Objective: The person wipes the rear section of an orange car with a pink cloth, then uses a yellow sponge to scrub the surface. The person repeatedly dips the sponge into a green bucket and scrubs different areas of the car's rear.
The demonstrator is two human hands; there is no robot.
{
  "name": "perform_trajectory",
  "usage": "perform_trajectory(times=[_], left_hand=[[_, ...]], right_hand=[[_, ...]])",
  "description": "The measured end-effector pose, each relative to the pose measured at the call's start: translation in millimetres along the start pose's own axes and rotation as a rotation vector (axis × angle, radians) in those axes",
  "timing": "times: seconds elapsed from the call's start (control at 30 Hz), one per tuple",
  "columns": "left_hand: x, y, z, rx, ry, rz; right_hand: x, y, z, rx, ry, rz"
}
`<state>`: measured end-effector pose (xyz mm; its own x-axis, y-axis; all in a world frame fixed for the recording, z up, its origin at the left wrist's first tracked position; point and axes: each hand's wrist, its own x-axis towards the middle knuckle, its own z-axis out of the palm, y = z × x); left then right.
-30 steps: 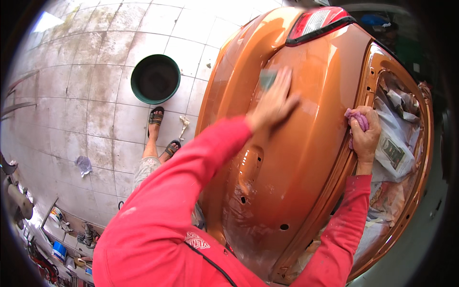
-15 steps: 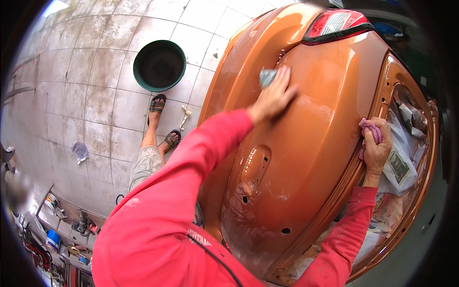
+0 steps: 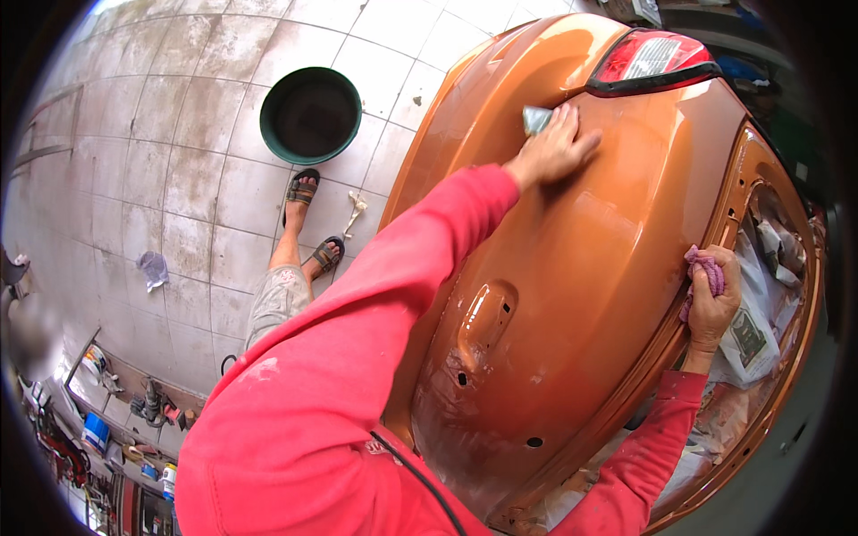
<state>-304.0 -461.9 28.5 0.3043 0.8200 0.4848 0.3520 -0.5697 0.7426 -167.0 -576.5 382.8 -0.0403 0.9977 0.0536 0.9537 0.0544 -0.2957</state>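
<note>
Palm down on the orange car tailgate, my left hand presses a folded grey-green sheet of sandpaper against the wet panel. The sheet sticks out past the fingertips, near the groove below the red and clear tail light; the rest is under the fingers. On the right, my right hand grips a bunched purple cloth at the edge of the rear window opening. Whitish smears lie on the lower tailgate around the recess with small holes.
A dark green bucket with dark contents stands on the tiled floor beside my sandalled feet. Plastic and paper sheeting fills the window opening. A crumpled clear bag lies on the floor; tools and a blue can sit at lower left.
My left hand has slid with the sandpaper up the panel toward the tail light. My right hand keeps hold of the cloth at the window edge. The whole view has shifted slightly.
</note>
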Motion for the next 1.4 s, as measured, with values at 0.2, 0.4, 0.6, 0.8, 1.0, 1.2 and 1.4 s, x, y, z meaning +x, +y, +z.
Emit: perform_trajectory(times=[0.2,0.4,0.6,0.8,1.0,1.2,1.4], left_hand=[[-274,164,-91,-0.641,-0.217,-0.490],[-71,49,-30,-0.521,0.015,-0.364],[-78,76,-26,-0.597,0.001,-0.294],[-193,164,-105,-0.612,-0.287,-0.250],[59,-24,-25,-0.008,0.161,0.181],[-151,158,-88,-0.526,-0.240,-0.151],[-108,149,-88,-0.531,-0.340,-0.171]], right_hand=[[-14,1,-12,-0.031,0.018,0.022],[-2,-7,-7,-0.023,0.036,-0.016],[-11,3,-7,-0.027,0.027,-0.012],[-14,4,-12,-0.040,0.042,-0.042],[22,-16,8,0.021,0.036,-0.131],[-11,3,-8,-0.080,0.090,-0.090],[-17,9,-15,-0.141,0.097,-0.089]])
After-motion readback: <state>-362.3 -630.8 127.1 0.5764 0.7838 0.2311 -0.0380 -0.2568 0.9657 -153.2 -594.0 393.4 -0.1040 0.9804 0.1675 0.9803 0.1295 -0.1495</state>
